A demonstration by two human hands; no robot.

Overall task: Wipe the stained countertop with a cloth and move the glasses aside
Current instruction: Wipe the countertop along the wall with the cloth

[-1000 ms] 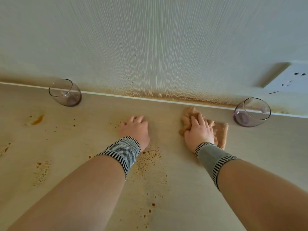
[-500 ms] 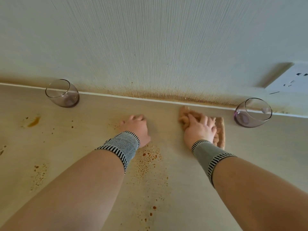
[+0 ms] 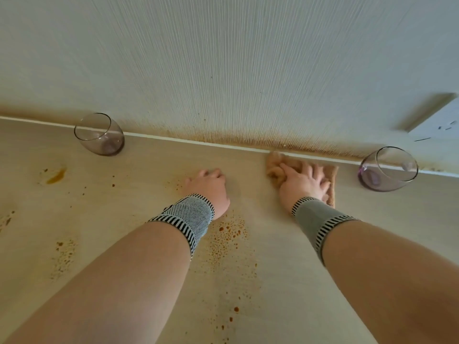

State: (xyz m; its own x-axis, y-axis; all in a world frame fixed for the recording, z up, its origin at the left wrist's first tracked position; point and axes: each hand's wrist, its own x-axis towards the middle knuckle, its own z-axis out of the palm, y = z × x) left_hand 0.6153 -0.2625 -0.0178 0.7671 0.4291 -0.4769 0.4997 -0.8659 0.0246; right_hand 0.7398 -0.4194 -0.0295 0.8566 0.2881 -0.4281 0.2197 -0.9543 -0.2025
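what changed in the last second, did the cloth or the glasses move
The right hand, fingers spread flat on the tan cloth, pushed it a little further back, up to the wall edge. Nothing was taken hold of or let go. The left hand stayed on the countertop; the left glass and right glass stayed put.

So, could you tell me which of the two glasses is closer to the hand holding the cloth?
The right glass, standing beside the cloth under the right hand; the left glass stands beyond the left hand.
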